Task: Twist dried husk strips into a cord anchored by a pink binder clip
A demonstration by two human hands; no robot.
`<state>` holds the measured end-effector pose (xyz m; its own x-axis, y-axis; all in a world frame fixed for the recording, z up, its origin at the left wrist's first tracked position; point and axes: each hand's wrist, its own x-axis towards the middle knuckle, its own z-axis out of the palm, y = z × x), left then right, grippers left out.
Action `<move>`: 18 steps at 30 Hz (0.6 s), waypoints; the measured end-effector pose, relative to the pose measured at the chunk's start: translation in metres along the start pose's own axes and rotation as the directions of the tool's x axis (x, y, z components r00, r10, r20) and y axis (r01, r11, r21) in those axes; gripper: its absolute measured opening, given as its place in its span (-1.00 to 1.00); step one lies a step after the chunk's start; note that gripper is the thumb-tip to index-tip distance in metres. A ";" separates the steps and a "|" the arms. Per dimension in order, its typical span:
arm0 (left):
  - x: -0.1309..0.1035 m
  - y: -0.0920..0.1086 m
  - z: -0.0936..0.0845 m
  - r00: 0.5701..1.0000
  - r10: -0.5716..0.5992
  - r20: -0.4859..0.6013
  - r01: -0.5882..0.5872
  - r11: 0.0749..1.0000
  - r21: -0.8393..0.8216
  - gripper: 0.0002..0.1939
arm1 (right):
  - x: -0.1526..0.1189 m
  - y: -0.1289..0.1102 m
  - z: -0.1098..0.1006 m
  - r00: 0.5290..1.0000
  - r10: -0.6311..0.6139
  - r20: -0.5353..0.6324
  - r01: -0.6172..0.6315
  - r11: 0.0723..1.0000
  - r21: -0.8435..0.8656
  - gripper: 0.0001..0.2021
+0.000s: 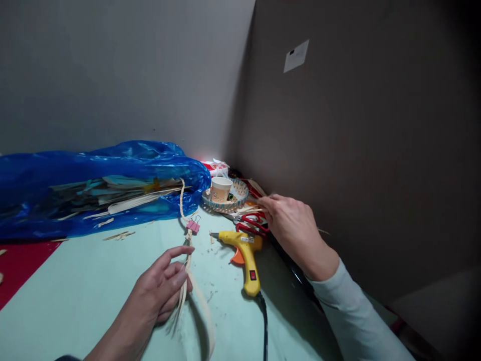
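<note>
My left hand (165, 286) is closed around a braid of pale flat fibre strips (189, 258), just below a pink binder clip (193, 226). Loose strip ends hang beneath the fingers, and one wider strip curves down to the bottom edge. Beyond the clip, the plaited part rises toward a blue plastic bag. My right hand (291, 228) is over at the wall side, fingers pinched together by a heap of pale strips (248, 208). What lies between those fingertips is hidden. Red-handled scissors (252, 220) are just left of that hand.
A yellow glue gun (244, 250) lies between my hands, its black cord (265, 321) running toward me. The blue plastic bag (143, 155) holds many strips. A paper cup (221, 189) stands in a shallow woven tray (212, 204) near the corner. Grey walls border the table (112, 276).
</note>
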<state>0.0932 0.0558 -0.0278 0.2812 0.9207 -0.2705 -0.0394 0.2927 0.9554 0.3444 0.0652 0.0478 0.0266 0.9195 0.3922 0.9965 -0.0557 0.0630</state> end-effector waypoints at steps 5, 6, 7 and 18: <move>-0.002 0.002 0.002 0.999 0.003 -0.045 -0.004 1.000 -0.030 -0.50 | -0.006 -0.006 -0.001 0.994 0.027 -0.106 -0.022 0.999 0.046 -0.75; -0.003 0.003 0.003 0.999 -0.004 -0.044 0.003 0.999 -0.040 -0.51 | -0.008 -0.009 -0.004 0.986 0.016 -0.168 0.009 0.989 0.145 -0.78; -0.004 0.003 0.003 0.999 -0.015 -0.037 0.013 0.999 -0.051 -0.54 | -0.011 -0.013 -0.007 0.976 0.008 -0.217 0.054 0.959 0.277 -0.81; 0.002 -0.001 -0.003 0.980 -0.174 0.101 0.188 0.970 -0.156 -0.63 | -0.044 -0.061 -0.015 0.960 -0.282 0.005 0.110 0.390 0.914 -0.72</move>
<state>0.0908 0.0577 -0.0295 0.3793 0.8251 -0.4188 -0.1351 0.4972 0.8571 0.2816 0.0224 0.0400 -0.2547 0.8999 0.3540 0.4646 0.4350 -0.7713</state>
